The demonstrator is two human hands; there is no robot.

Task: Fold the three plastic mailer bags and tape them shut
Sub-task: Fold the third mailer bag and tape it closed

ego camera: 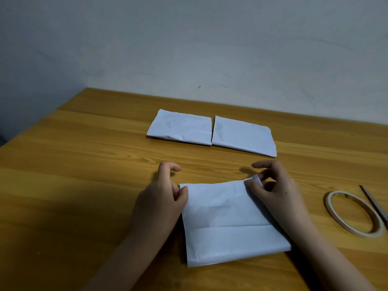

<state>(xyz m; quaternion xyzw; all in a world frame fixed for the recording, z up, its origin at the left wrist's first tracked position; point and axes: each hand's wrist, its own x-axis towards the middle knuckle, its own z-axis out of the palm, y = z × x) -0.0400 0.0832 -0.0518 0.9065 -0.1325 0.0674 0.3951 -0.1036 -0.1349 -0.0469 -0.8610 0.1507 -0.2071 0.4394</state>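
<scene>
Two folded white mailer bags lie side by side at the far middle of the wooden table, the left bag point(181, 128) and the right bag point(243, 136). A third white mailer bag point(228, 223) lies flat in front of me with a crease across its lower part. My left hand point(165, 192) pinches its far left corner. My right hand point(273, 185) pinches its far right corner, which is lifted and curled slightly off the table.
A roll of pale tape point(352, 213) lies flat at the right, with a thin brown stick-like tool point(373, 204) beside it. The table point(84, 164) meets a grey wall at the back; its left edge runs diagonally.
</scene>
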